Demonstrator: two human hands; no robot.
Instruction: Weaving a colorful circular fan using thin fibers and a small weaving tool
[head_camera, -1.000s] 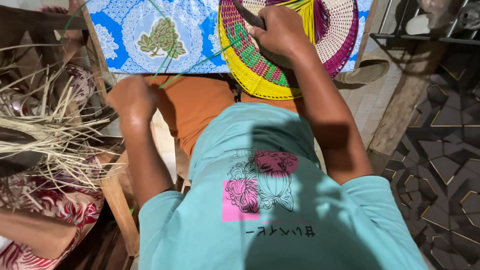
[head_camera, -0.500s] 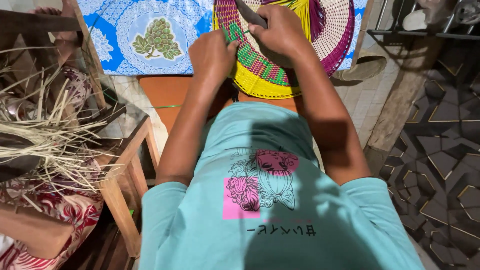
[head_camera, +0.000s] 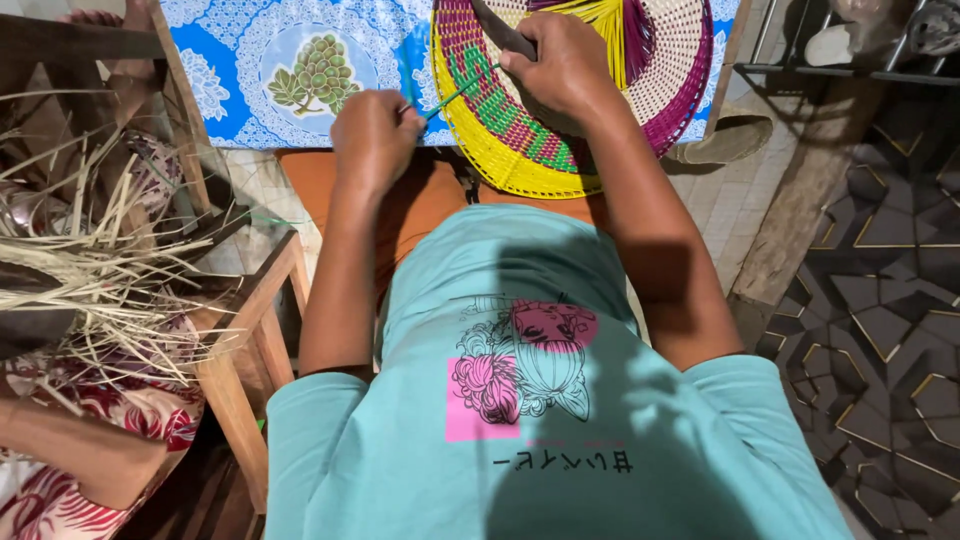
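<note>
A round woven piece (head_camera: 500, 140) in yellow, green, purple and cream lies at the table's near edge, over my lap. My right hand (head_camera: 560, 65) presses down on its middle and grips a dark tool handle (head_camera: 500, 30) that sticks out toward the top. My left hand (head_camera: 372, 130) is closed on a thin green strip (head_camera: 455, 93) just left of the woven piece's rim. The strip runs from my fingers into the green band of the weave.
A blue and white patterned tablecloth (head_camera: 300, 70) covers the table ahead. A wooden stool (head_camera: 240, 300) stands at the left beside a heap of pale dry straw strips (head_camera: 100, 260). Another person's arm (head_camera: 80, 460) shows at the lower left. Dark patterned floor tiles (head_camera: 880, 330) lie to the right.
My left hand went from far left in to the woven rim, then drew back left with the green strip. My right hand stayed on the woven piece.
</note>
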